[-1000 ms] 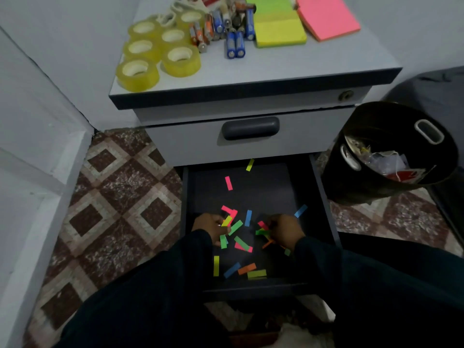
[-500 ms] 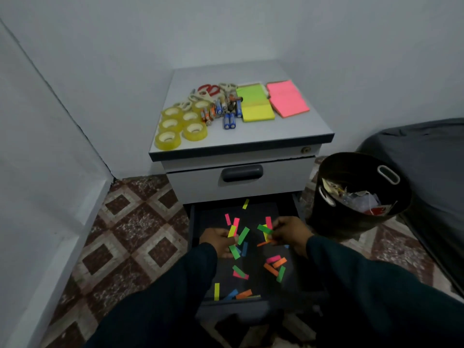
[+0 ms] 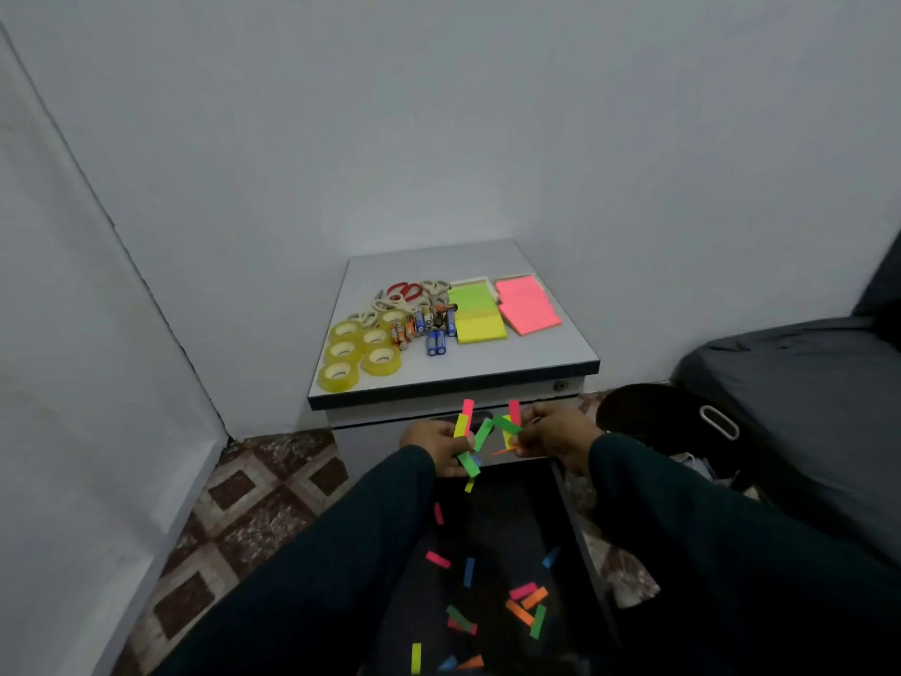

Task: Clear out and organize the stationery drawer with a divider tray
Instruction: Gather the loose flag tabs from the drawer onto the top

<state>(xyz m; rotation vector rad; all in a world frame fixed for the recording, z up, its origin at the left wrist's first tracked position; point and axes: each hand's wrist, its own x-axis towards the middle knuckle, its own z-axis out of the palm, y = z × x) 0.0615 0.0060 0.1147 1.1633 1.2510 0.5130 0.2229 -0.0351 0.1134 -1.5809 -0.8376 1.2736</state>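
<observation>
The open dark drawer (image 3: pixel 580 539) of a small grey cabinet (image 3: pixel 468 373) lies below me, with several coloured paper strips (image 3: pixel 526 605) scattered on its floor. My left hand (image 3: pixel 436 444) is raised in front of the cabinet and pinches a bunch of strips (image 3: pixel 465 431), yellow, pink and green. My right hand (image 3: pixel 556 434) is level with it, close beside, and pinches more strips (image 3: pixel 509 426). Both hands are above the drawer's back end. No divider tray is in sight.
On the cabinet top lie yellow tape rolls (image 3: pixel 358 353), batteries (image 3: pixel 426 329), scissors (image 3: pixel 402 295) and green, yellow and pink sticky-note pads (image 3: pixel 502 309). A black bin (image 3: pixel 673 426) stands right of the drawer, a dark mattress (image 3: pixel 799 402) beyond. Walls close in left and behind.
Both hands have risen out of the drawer with strips in them, up to the front of the cabinet. My head has tilted up, so more wall shows.
</observation>
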